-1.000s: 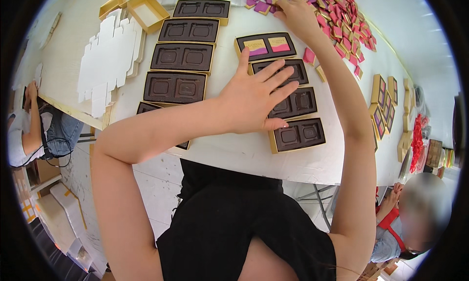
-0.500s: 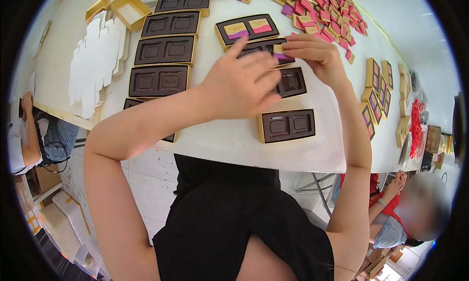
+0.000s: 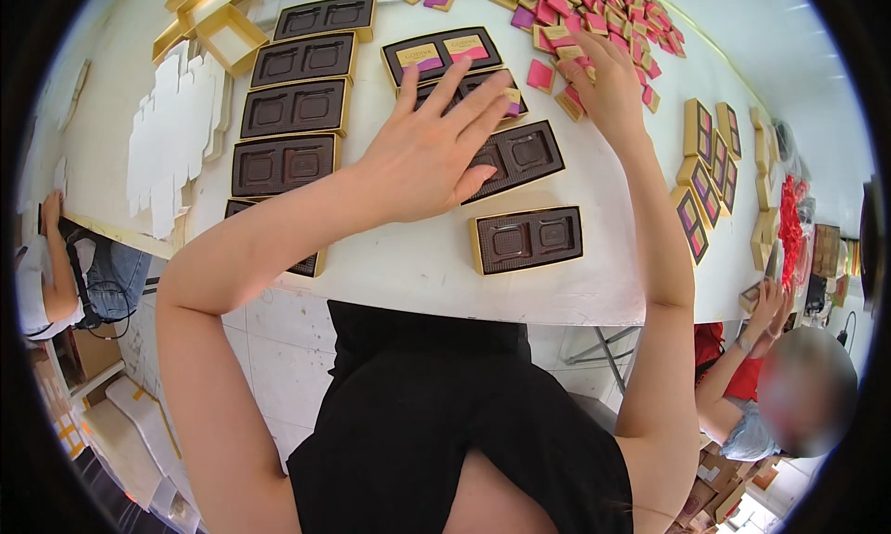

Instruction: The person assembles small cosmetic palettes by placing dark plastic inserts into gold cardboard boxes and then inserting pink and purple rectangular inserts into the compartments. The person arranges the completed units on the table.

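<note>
My left hand [image 3: 432,154] lies with spread fingers over a gold box with a dark brown tray [image 3: 478,82]. In that tray's right side sits a gold-and-purple wrapped square [image 3: 511,101]; the left side is partly under my fingers. Just beyond is a box holding two wrapped squares, one gold-and-purple [image 3: 419,59] and one gold-and-pink [image 3: 466,48]. My right hand [image 3: 605,87] is at the near edge of a pile of small wrapped squares [image 3: 608,12], its fingers bent together among them; what they pinch, if anything, is hidden. Two boxes with unfilled trays, one [image 3: 522,155] and another [image 3: 529,239], stand nearer me.
A column of boxes with unfilled trays [image 3: 295,107] stands left, beside flat white card [image 3: 172,144] and gold box parts [image 3: 227,35]. Filled boxes [image 3: 710,158] stand at right. Another person's hands [image 3: 766,307] are at the right table edge; another person's arm [image 3: 58,256] is far left.
My right hand has moved from the second box to the pile, leaving the gold-and-purple square in the tray. My left hand has come down over that box with fingers spread.
</note>
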`<state>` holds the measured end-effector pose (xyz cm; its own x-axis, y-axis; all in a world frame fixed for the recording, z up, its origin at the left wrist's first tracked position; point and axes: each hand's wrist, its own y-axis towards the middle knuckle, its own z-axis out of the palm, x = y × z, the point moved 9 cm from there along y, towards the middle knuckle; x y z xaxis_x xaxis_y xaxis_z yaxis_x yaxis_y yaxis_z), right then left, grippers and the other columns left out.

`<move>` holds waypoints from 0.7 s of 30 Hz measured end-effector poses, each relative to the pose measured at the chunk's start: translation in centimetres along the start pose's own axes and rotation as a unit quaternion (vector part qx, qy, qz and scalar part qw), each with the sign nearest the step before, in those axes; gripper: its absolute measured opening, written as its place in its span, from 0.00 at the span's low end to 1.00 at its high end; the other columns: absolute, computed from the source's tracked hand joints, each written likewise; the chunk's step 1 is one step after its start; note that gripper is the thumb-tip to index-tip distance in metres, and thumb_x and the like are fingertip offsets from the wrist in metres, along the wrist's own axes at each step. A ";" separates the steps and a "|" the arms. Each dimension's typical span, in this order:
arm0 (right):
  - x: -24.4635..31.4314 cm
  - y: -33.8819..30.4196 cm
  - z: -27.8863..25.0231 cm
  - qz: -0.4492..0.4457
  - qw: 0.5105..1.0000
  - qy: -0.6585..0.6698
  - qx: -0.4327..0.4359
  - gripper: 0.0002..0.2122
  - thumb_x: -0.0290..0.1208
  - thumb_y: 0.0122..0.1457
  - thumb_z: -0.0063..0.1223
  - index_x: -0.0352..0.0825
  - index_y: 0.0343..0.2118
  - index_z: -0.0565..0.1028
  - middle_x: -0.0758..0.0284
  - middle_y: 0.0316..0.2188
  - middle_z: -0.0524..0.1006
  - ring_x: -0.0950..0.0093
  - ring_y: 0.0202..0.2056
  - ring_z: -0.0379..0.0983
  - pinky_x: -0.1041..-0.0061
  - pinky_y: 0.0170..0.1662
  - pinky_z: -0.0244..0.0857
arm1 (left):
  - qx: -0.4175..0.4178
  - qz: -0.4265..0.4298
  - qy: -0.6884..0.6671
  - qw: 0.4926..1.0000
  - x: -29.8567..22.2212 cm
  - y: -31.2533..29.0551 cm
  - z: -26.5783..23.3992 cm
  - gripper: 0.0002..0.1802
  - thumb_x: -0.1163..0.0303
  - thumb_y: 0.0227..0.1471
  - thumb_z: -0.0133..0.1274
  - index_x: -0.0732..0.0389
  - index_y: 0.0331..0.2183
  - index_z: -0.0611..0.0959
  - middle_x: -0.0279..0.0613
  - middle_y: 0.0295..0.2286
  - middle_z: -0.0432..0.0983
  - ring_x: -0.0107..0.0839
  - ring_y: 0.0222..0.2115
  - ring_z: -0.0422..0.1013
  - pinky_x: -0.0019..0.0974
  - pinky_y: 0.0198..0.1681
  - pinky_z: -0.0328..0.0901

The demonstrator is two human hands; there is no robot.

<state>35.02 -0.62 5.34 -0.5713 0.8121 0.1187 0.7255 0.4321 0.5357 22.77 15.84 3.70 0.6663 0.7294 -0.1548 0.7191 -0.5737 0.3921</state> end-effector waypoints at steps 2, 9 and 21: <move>-0.7 -0.3 0.9 0.003 1.000 -0.010 0.008 0.17 0.27 0.53 0.61 0.27 0.45 0.76 0.57 0.46 0.78 0.60 0.45 0.75 0.63 0.48 0.69 | 0.023 0.064 0.027 0.997 -0.7 0.6 -0.5 0.36 0.57 0.52 0.57 0.61 0.59 0.68 0.42 0.62 0.57 0.46 0.63 0.53 0.70 0.60 0.47; -1.0 -1.2 1.2 0.040 0.999 0.015 0.000 0.12 0.26 0.53 0.59 0.30 0.41 0.80 0.59 0.46 0.78 0.57 0.45 0.75 0.64 0.49 0.68 | 0.116 0.018 0.026 0.993 0.1 1.4 1.6 0.37 0.53 0.53 0.55 0.61 0.59 0.68 0.45 0.59 0.62 0.43 0.61 0.55 0.70 0.61 0.45; 0.8 -0.6 -0.4 0.050 0.998 0.045 -0.017 0.12 0.30 0.55 0.61 0.32 0.41 0.81 0.62 0.46 0.80 0.63 0.43 0.78 0.71 0.46 0.71 | 0.127 -0.035 -0.058 0.990 1.5 0.9 1.0 0.48 0.34 0.60 0.35 0.67 0.63 0.59 0.54 0.65 0.48 0.47 0.68 0.41 0.67 0.65 0.37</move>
<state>33.98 -0.34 5.48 -0.5306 0.8111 0.2461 0.7676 0.3367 0.5454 24.62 16.02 2.95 0.6203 0.7318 -0.2823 0.7811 -0.6090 0.1377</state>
